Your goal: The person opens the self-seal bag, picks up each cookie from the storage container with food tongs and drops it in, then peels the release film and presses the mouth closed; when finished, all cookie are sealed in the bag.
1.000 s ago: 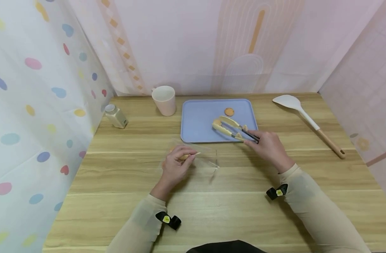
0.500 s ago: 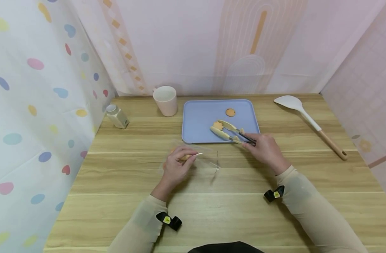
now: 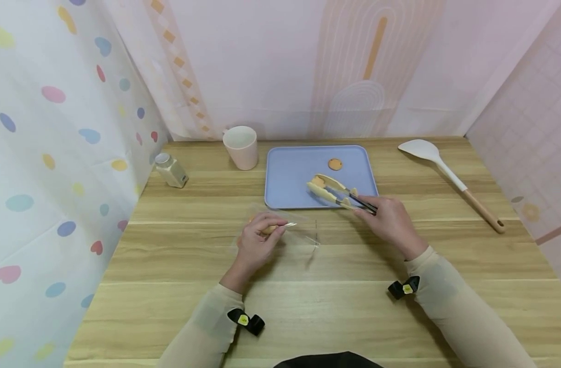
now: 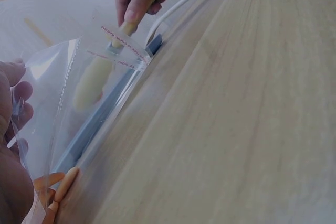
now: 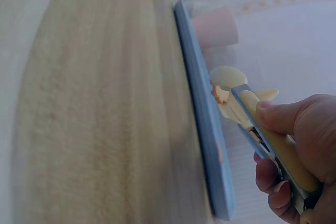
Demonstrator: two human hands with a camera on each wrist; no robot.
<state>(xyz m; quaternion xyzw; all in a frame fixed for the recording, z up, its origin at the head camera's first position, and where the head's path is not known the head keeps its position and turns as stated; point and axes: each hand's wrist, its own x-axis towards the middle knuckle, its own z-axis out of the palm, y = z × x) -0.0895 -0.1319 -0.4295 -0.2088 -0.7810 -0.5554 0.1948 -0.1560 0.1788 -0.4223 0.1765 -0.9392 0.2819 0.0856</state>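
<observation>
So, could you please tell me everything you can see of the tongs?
The tongs have broad cream heads, cream grips and metal-looking arms. The right hand holds them, slanting over the tray, their heads parted with a cookie between them. Whether they touch the cookie or tray is unclear.

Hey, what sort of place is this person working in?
Probably an indoor tabletop setup, perhaps a staged booth: a wood-grain table closed in on three sides by patterned backdrops, with a blue tray on it.

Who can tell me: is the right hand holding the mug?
No, the right hand grips the tongs, and the mug stands on the table left of the tray.
</observation>
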